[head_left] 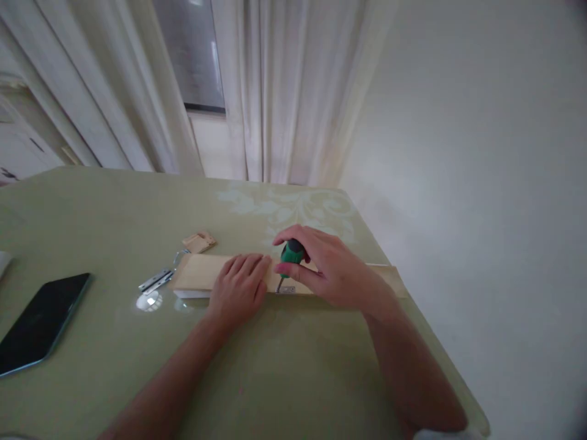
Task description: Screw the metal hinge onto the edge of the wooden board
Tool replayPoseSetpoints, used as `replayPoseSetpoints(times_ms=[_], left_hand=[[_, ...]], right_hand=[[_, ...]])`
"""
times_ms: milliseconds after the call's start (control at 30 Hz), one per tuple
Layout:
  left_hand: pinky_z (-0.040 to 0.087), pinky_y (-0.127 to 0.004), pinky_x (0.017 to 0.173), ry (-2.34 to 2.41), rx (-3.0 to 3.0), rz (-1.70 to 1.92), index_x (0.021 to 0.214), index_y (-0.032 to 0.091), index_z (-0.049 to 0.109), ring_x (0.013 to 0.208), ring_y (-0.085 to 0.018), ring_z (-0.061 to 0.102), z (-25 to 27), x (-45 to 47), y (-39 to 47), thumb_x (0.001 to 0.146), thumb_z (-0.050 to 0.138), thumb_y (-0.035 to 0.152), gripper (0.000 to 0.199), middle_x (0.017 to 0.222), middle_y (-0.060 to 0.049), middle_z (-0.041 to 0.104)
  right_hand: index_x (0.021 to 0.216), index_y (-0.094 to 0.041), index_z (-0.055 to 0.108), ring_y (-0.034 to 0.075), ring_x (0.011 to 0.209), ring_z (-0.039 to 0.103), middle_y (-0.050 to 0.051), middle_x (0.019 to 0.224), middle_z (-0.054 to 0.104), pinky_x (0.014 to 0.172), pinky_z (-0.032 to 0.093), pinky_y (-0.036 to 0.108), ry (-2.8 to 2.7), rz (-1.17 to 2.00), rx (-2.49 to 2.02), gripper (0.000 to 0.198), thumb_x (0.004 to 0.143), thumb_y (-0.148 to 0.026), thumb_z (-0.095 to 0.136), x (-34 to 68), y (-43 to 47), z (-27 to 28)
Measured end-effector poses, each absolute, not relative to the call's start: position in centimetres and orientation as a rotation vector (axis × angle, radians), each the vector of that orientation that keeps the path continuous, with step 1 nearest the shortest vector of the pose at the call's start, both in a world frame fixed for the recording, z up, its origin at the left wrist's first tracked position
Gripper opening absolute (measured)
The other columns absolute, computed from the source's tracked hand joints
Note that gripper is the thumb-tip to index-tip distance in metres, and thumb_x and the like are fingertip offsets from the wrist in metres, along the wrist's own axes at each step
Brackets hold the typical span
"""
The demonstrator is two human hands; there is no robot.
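My right hand is closed around the green and black handle of a screwdriver. Its shaft points down, slightly tilted, to the left end of a small metal hinge plate at the near edge of a pale wooden board. Whether the tip sits in a screw is too small to tell. My left hand lies flat, fingers stretched, on the pale wooden piece at the left, pressing on its top near the hinge plate. Part of the wood is hidden under both hands.
Left of the wood lie loose metal hinges and a shiny round spot or clear item. Small wooden pieces rest behind it. A dark tablet or phone lies on the green table at far left. A wall borders the right side.
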State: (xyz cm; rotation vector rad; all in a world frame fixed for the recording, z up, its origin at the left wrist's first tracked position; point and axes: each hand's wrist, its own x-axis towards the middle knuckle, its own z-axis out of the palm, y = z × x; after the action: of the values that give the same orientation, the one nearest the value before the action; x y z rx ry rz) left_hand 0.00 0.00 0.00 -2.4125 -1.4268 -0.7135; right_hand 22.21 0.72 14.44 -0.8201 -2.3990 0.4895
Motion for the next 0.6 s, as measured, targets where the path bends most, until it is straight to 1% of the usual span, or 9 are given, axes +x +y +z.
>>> replayPoseSetpoints(times_ms=[133,200,267,300,367,433,500,567,600], left_hand=[[0.049,-0.051,0.105,-1.437,-2.441,-0.692,0.132,0.018,0.068,0.118,-0.032,0.065,0.1,-0.1,0.1,0.094,0.054,0.017,0.041,0.132,-0.014,0.071],[0.048,-0.052,0.107,-1.434,-2.465,-0.709,0.134,0.017,0.067,0.120,-0.033,0.065,0.1,-0.2,0.1,0.095,0.053,0.017,0.042,0.133,-0.015,0.071],[0.045,-0.053,0.112,-1.417,-2.504,-0.792,0.135,0.018,0.066,0.124,-0.031,0.064,0.1,-0.4,0.0,0.097,0.051,0.016,0.041,0.135,-0.014,0.071],[0.042,-0.053,0.116,-1.410,-2.526,-0.868,0.134,0.019,0.066,0.125,-0.030,0.064,0.3,-0.4,-0.1,0.099,0.050,0.016,0.039,0.135,-0.012,0.071],[0.039,-0.052,0.119,-1.430,-2.550,-1.101,0.130,0.022,0.067,0.122,-0.026,0.066,1.0,-0.3,-0.4,0.102,0.049,0.018,0.034,0.130,-0.010,0.074],[0.045,-0.047,0.115,-1.515,-2.554,-1.399,0.125,0.022,0.069,0.116,-0.024,0.069,2.4,0.0,-0.7,0.106,0.049,0.024,0.028,0.122,-0.008,0.076],[0.053,-0.041,0.106,-1.595,-2.614,-1.664,0.124,0.022,0.070,0.112,-0.023,0.070,4.5,0.2,-0.7,0.107,0.053,0.032,0.027,0.121,-0.008,0.077],[0.056,-0.039,0.104,-1.556,-2.848,-1.766,0.130,0.021,0.068,0.115,-0.024,0.070,6.9,0.3,-0.2,0.105,0.057,0.037,0.032,0.128,-0.010,0.075],[0.056,-0.039,0.104,-1.501,-3.021,-1.728,0.134,0.021,0.067,0.117,-0.025,0.069,8.0,0.2,0.2,0.105,0.059,0.038,0.035,0.131,-0.010,0.073]], right_hand=[[0.145,-0.026,0.050,0.023,0.126,0.063,0.009,0.142,0.065,0.106,0.048,0.038,-2.391,0.556,-0.765,0.042,0.105,-0.023,0.060,22.8,1.0,14.6],[0.152,-0.026,0.044,0.023,0.125,0.063,0.011,0.144,0.064,0.106,0.049,0.039,-2.404,0.600,-0.772,0.047,0.107,-0.023,0.055,22.9,1.0,14.7],[0.156,-0.025,0.039,0.022,0.123,0.064,0.012,0.142,0.065,0.104,0.050,0.040,-2.414,0.603,-0.790,0.050,0.108,-0.023,0.052,22.8,0.8,14.7],[0.156,-0.024,0.039,0.023,0.122,0.065,0.012,0.140,0.065,0.104,0.050,0.040,-2.412,0.577,-0.801,0.049,0.108,-0.024,0.052,22.7,0.8,14.7],[0.149,-0.024,0.048,0.023,0.117,0.066,0.011,0.133,0.068,0.101,0.050,0.039,-2.398,0.461,-0.858,0.043,0.108,-0.031,0.056,22.4,0.7,14.5],[0.136,-0.023,0.059,0.023,0.109,0.067,0.009,0.120,0.072,0.097,0.050,0.037,-2.366,0.304,-0.970,0.034,0.107,-0.039,0.059,22.0,0.6,14.4],[0.127,-0.021,0.064,0.023,0.104,0.067,0.008,0.110,0.073,0.093,0.050,0.035,-2.340,0.211,-1.039,0.030,0.107,-0.042,0.058,21.8,0.5,14.4],[0.129,-0.021,0.064,0.023,0.109,0.066,0.009,0.113,0.073,0.096,0.050,0.037,-2.355,0.224,-0.989,0.028,0.109,-0.038,0.055,21.8,0.3,14.5],[0.134,-0.022,0.062,0.023,0.112,0.065,0.009,0.118,0.072,0.099,0.050,0.038,-2.374,0.255,-0.932,0.029,0.110,-0.035,0.054,21.9,0.2,14.7]])
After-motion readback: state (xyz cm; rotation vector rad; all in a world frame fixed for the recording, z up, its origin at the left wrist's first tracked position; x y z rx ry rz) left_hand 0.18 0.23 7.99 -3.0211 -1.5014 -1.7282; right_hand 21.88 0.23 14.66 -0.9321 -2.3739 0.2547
